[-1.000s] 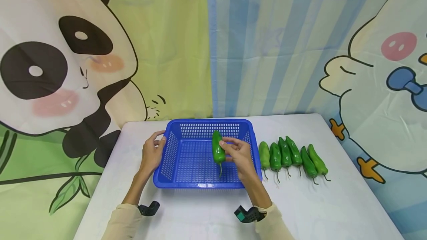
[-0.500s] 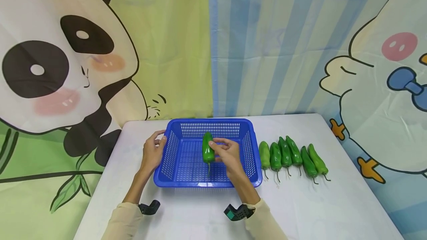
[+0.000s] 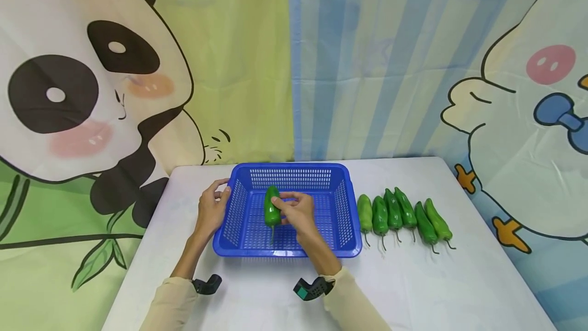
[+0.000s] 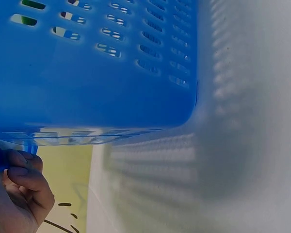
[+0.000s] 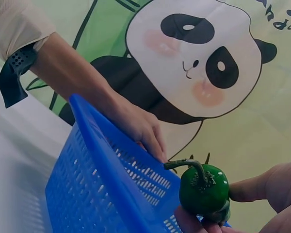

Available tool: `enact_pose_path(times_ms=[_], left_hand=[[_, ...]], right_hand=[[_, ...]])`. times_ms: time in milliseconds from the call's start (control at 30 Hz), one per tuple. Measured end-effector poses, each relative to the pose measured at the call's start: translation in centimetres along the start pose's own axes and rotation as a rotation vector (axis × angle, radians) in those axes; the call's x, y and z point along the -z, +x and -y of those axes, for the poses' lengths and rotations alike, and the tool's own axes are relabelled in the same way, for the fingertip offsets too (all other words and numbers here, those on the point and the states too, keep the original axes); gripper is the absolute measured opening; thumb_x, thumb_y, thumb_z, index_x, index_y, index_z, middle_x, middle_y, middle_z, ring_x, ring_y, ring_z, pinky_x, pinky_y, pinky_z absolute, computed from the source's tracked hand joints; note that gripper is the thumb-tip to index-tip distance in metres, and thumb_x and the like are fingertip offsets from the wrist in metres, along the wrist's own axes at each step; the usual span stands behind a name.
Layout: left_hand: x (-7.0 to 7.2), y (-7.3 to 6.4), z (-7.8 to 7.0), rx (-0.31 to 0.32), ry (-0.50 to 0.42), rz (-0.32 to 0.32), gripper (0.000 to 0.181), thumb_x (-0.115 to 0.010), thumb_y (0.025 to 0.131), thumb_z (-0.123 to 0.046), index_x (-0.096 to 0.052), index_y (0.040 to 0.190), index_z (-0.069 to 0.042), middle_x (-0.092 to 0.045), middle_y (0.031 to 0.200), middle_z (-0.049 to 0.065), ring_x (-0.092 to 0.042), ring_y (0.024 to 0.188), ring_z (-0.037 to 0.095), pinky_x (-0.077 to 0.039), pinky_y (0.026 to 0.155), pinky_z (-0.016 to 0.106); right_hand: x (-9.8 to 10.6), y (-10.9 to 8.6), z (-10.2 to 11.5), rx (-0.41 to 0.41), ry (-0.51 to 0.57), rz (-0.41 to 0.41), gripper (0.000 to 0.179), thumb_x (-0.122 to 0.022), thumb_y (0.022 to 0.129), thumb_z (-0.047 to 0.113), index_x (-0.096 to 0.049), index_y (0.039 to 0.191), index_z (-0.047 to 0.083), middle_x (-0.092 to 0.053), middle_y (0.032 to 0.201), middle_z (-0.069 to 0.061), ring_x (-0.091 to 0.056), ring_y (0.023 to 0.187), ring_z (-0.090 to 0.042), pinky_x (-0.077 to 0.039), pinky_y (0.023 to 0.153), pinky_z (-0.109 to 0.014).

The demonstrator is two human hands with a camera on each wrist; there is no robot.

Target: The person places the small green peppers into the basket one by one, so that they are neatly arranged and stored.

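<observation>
- Over blue rectangular plastic basket [image 3: 257,253], we obs. long glossy green pepper [image 3: 271,212], pinched by R hand [image 3: 297,213], L of its fingers, axis fore-aft.
- L hand [image 3: 213,208], farther, grips basket.

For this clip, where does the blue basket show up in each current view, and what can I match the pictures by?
Head: the blue basket sits in the lower middle.
Left wrist: the basket is close up, filling the upper left.
Right wrist: the basket is at an angle, lower left to bottom centre.
Shared landmark: the left hand, at the basket's edge in all three.
</observation>
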State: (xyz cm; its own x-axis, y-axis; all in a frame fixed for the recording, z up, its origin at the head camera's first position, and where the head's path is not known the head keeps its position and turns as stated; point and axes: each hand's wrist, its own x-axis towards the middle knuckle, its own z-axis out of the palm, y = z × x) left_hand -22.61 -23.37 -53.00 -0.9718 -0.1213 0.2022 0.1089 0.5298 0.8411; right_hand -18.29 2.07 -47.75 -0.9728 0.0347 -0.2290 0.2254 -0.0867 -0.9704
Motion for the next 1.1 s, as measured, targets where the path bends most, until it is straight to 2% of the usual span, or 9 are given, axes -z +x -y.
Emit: enact_pose_path(times_ms=[133, 333, 467, 667, 867, 1100], left_hand=[[0.1, 0.1, 0.0, -0.002, 0.006, 0.002, 0.039, -0.056, 0.114, -0.023, -0.064, 0.148, -0.006, -0.076, 0.087, 0.023, -0.064, 0.059, 0.009, -0.048, 0.056, 0.024], [0.5, -0.1, 0.0, 0.003, 0.018, -0.015, 0.038, -0.056, 0.114, -0.022, -0.064, 0.148, -0.006, -0.077, 0.085, 0.022, -0.063, 0.057, 0.006, -0.046, 0.055, 0.023], [0.6, -0.1, 0.0, -0.001, 0.010, -0.017, 0.038, -0.057, 0.114, -0.022, -0.064, 0.148, -0.006, -0.076, 0.084, 0.021, -0.062, 0.056, 0.007, -0.046, 0.054, 0.023], [0.5, 0.1, -0.1, 0.001, 0.022, -0.020, 0.038, -0.057, 0.114, -0.023, -0.065, 0.148, -0.007, -0.077, 0.087, 0.022, -0.064, 0.060, 0.008, -0.047, 0.058, 0.023], [0.6, 0.1, -0.1, 0.000, 0.022, -0.017, 0.038, -0.057, 0.114, -0.023, -0.064, 0.148, -0.007, -0.076, 0.088, 0.023, -0.063, 0.060, 0.009, -0.047, 0.057, 0.023], [0.2, 0.2, 0.0, 0.011, 0.002, 0.006, 0.039, -0.056, 0.115, -0.024, -0.063, 0.149, -0.006, -0.077, 0.088, 0.024, -0.064, 0.058, 0.007, -0.048, 0.055, 0.023]], right_hand=[[-0.8, 0.1, -0.5, 0.003, -0.019, -0.011, 0.038, -0.086, 0.092, 0.014, -0.073, 0.121, -0.007, -0.081, 0.094, -0.020, -0.072, 0.066, -0.013, -0.063, 0.061, -0.032], [-2.0, 0.2, -0.9, 0.002, -0.037, -0.050, 0.036, -0.086, 0.091, 0.013, -0.074, 0.119, -0.007, -0.079, 0.089, -0.017, -0.069, 0.064, -0.012, -0.062, 0.058, -0.030], [-2.7, 0.1, -0.9, -0.008, -0.072, -0.043, 0.036, -0.086, 0.091, 0.013, -0.074, 0.120, -0.007, -0.078, 0.088, -0.017, -0.070, 0.065, -0.014, -0.062, 0.058, -0.029], [-4.0, 0.2, -0.9, -0.051, -0.159, -0.070, 0.033, -0.086, 0.092, 0.011, -0.073, 0.118, -0.007, -0.077, 0.093, -0.020, -0.078, 0.070, -0.022, -0.063, 0.056, -0.032], [-5.6, 0.5, -0.9, -0.059, -0.181, -0.092, 0.032, -0.087, 0.091, 0.008, -0.072, 0.114, -0.008, -0.075, 0.102, -0.026, -0.081, 0.071, -0.029, -0.062, 0.053, -0.032], [-6.5, 0.4, -0.8, -0.039, -0.282, -0.118, 0.032, -0.088, 0.091, 0.011, -0.072, 0.112, -0.006, -0.073, 0.108, -0.023, -0.079, 0.074, -0.025, -0.063, 0.055, -0.033]])
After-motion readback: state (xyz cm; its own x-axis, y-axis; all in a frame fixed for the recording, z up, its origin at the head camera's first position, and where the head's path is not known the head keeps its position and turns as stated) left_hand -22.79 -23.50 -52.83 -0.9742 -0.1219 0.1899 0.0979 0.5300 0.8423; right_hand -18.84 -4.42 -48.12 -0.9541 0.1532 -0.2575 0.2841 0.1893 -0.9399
